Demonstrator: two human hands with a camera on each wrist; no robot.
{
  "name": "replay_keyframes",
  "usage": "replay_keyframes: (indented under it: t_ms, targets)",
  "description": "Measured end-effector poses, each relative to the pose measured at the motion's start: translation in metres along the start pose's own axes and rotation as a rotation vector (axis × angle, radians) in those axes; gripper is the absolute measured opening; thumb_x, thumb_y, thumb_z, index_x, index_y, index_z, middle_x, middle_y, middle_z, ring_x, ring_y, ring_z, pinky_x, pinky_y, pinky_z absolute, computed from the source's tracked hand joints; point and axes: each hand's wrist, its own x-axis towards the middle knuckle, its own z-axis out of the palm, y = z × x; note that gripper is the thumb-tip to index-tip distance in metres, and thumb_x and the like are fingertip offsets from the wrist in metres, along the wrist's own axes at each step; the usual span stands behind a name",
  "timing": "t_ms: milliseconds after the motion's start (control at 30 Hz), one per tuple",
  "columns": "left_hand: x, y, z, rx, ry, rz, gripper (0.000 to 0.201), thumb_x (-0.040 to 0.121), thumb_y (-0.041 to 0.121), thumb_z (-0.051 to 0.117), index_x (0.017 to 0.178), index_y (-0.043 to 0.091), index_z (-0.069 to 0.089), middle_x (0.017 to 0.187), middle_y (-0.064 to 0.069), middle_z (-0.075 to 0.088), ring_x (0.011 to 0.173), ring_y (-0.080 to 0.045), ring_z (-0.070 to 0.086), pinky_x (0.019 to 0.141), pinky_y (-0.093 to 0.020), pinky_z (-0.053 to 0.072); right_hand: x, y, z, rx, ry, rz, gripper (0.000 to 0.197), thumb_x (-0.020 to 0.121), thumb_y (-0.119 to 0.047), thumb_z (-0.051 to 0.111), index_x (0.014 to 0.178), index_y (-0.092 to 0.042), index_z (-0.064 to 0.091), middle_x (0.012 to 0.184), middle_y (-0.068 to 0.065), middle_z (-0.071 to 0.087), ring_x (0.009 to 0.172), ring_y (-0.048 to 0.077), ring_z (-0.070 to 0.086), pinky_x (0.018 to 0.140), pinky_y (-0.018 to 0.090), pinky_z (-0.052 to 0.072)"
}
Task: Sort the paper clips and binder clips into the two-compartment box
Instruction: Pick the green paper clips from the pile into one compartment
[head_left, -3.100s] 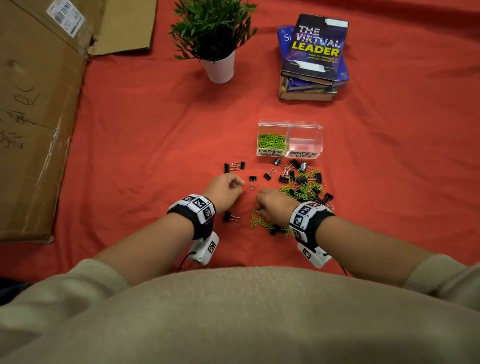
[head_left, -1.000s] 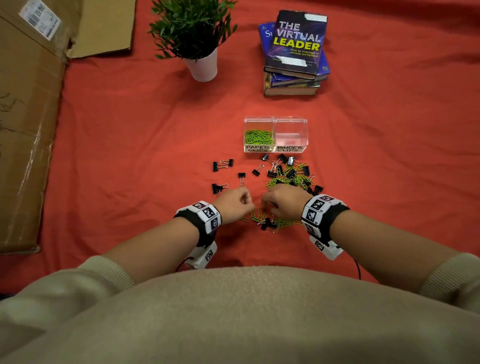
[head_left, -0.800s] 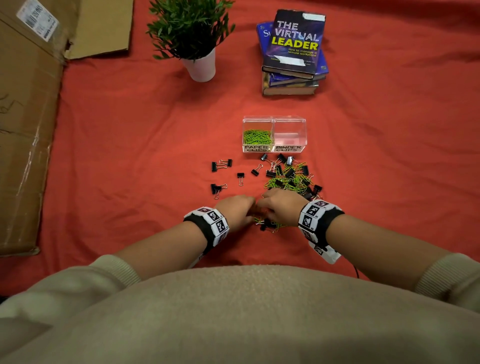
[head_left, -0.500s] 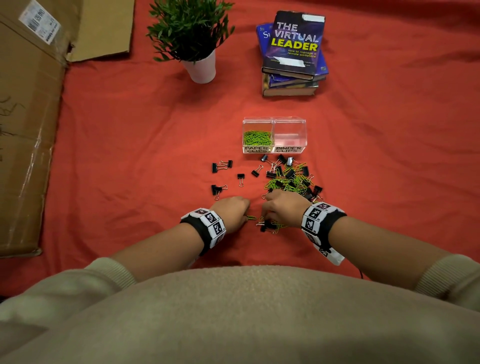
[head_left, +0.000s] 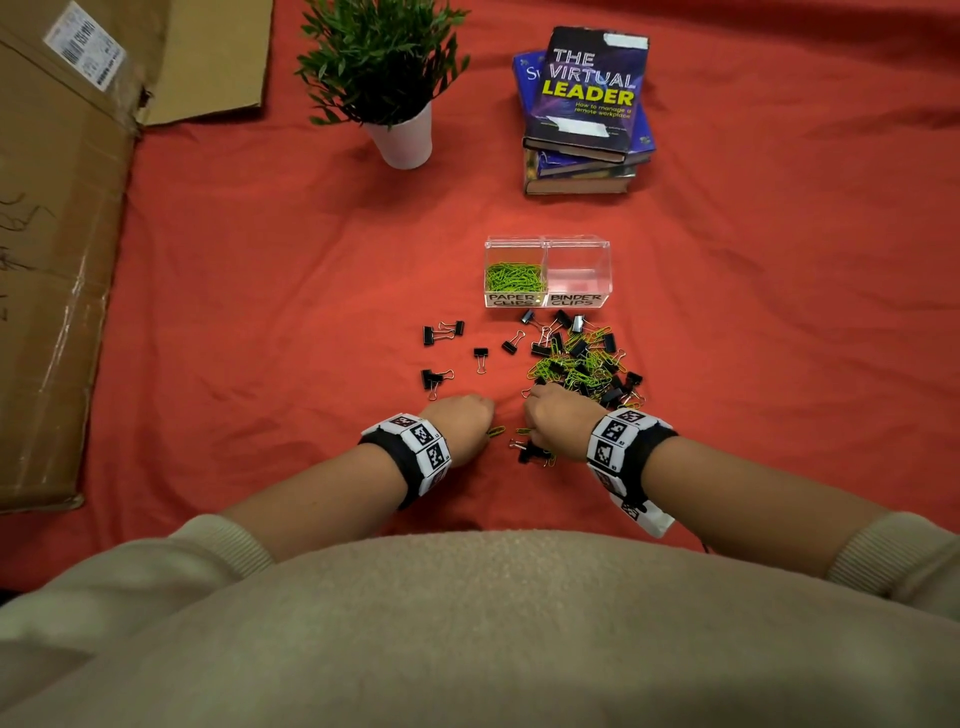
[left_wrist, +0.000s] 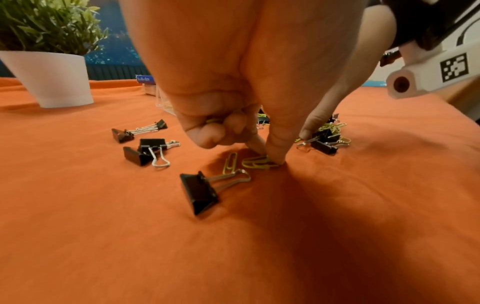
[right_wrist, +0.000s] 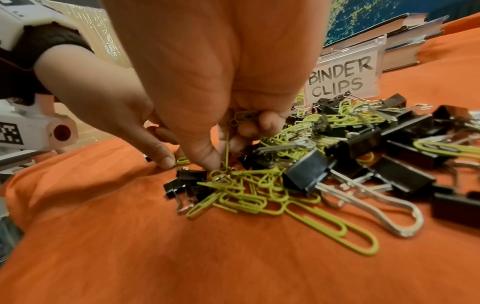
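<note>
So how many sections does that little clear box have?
2. The left section, labelled paper clips, holds green paper clips; the right section, labelled binder clips, looks empty. None seem hidden.

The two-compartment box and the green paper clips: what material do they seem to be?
The two-compartment box: clear hard plastic, probably acrylic, glossy; the red cloth shows through its walls. The green paper clips: bent wire with a smooth matte green coating, probably metal under paint or plastic.
</note>
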Motion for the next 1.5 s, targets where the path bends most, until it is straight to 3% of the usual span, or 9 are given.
replay_keyframes:
  t_ms: [367, 533, 667, 800, 900, 1067, 1233, 1333, 1500]
  targets:
    - [-0.003, -0.006, 0.004, -0.157, -0.003, 0.036, 0.024, 0.088, 0.020, 0.054, 0.105, 0.004, 0.050, 0.112, -0.016, 0.053, 0.104, -0.034, 0.054, 0.088, -0.038, 0.042, 0.001, -0.007, 0.003, 0.019, 0.042, -0.034, 0.025, 0.088, -0.011, 0.051, 0.112, -0.001, 0.053, 0.118, 0.015, 0.056, 0.109, 0.029, 0.054, 0.084, 0.035, 0.042]
    - [-0.006, -0.013, -0.003, -0.470, 0.103, -0.004, 0.007, 0.086, 0.012, 0.057, 0.088, 0.014, 0.050, 0.083, -0.004, 0.056, 0.079, -0.024, 0.052, 0.065, -0.026, 0.035, 0.001, 0.010, -0.007, 0.499, 0.172, 0.057, 0.018, 0.086, -0.005, 0.052, 0.103, -0.009, 0.059, 0.087, 0.007, 0.066, 0.068, 0.015, 0.057, 0.065, 0.027, 0.043]
    - [-0.002, -0.023, -0.006, -0.780, 0.122, -0.085, 0.015, 0.086, 0.008, 0.059, 0.090, 0.017, 0.047, 0.069, 0.006, 0.049, 0.064, -0.014, 0.046, 0.059, -0.026, 0.038, -0.001, 0.024, -0.027, 0.816, 0.177, 0.157, 0.025, 0.089, -0.010, 0.059, 0.112, -0.020, 0.059, 0.073, -0.007, 0.058, 0.061, 0.013, 0.052, 0.056, 0.023, 0.043]
    - [0.000, -0.026, -0.013, -1.073, 0.144, -0.208, 0.020, 0.089, 0.001, 0.043, 0.097, 0.018, 0.051, 0.064, 0.002, 0.045, 0.046, -0.011, 0.035, 0.043, -0.022, 0.029, 0.000, 0.027, -0.039, 1.286, 0.132, 0.246, 0.019, 0.090, 0.003, 0.046, 0.095, -0.007, 0.062, 0.071, 0.012, 0.057, 0.058, 0.020, 0.052, 0.056, 0.026, 0.045]
    - [-0.003, -0.029, -0.021, -1.148, 0.136, -0.254, 0.029, 0.091, 0.001, 0.032, 0.083, 0.017, 0.054, 0.061, 0.001, 0.044, 0.048, -0.012, 0.037, 0.040, -0.019, 0.028, 0.005, 0.024, -0.037, 1.497, 0.122, 0.266, 0.018, 0.087, 0.003, 0.042, 0.076, -0.003, 0.056, 0.068, 0.012, 0.052, 0.054, 0.020, 0.053, 0.050, 0.027, 0.041]
    - [-0.003, -0.035, -0.020, -1.175, 0.108, -0.353, 0.031, 0.086, -0.001, 0.031, 0.067, 0.014, 0.052, 0.056, -0.005, 0.045, 0.038, -0.013, 0.040, 0.038, -0.017, 0.028, 0.011, 0.009, -0.034, 1.225, 0.016, 0.219, 0.022, 0.091, -0.006, 0.045, 0.073, -0.006, 0.058, 0.067, 0.008, 0.058, 0.054, 0.017, 0.053, 0.047, 0.024, 0.040]
    - [-0.001, -0.030, -0.007, -0.757, 0.122, -0.297, 0.016, 0.086, 0.018, 0.055, 0.071, 0.019, 0.049, 0.064, 0.003, 0.052, 0.060, -0.016, 0.049, 0.054, -0.025, 0.037, 0.017, -0.014, -0.026, 0.786, -0.010, 0.140, 0.014, 0.087, -0.017, 0.057, 0.085, -0.009, 0.069, 0.067, 0.002, 0.061, 0.051, 0.011, 0.051, 0.050, 0.021, 0.041]
    - [0.001, -0.029, 0.001, -0.479, 0.094, -0.223, 0.010, 0.083, 0.022, 0.062, 0.087, 0.015, 0.056, 0.086, -0.006, 0.063, 0.083, -0.024, 0.058, 0.070, -0.029, 0.041, 0.020, -0.027, -0.017, 0.497, 0.003, 0.054, 0.012, 0.081, -0.021, 0.063, 0.085, -0.013, 0.071, 0.082, 0.005, 0.071, 0.071, 0.016, 0.062, 0.065, 0.025, 0.050]
    - [0.000, -0.031, 0.002, -0.403, 0.082, -0.202, 0.007, 0.086, 0.014, 0.057, 0.092, 0.012, 0.058, 0.101, -0.011, 0.066, 0.098, -0.028, 0.059, 0.076, -0.030, 0.042, 0.030, -0.043, -0.010, 0.244, 0.048, -0.043, 0.014, 0.082, -0.025, 0.064, 0.089, -0.014, 0.064, 0.095, 0.009, 0.067, 0.089, 0.027, 0.062, 0.068, 0.031, 0.045]
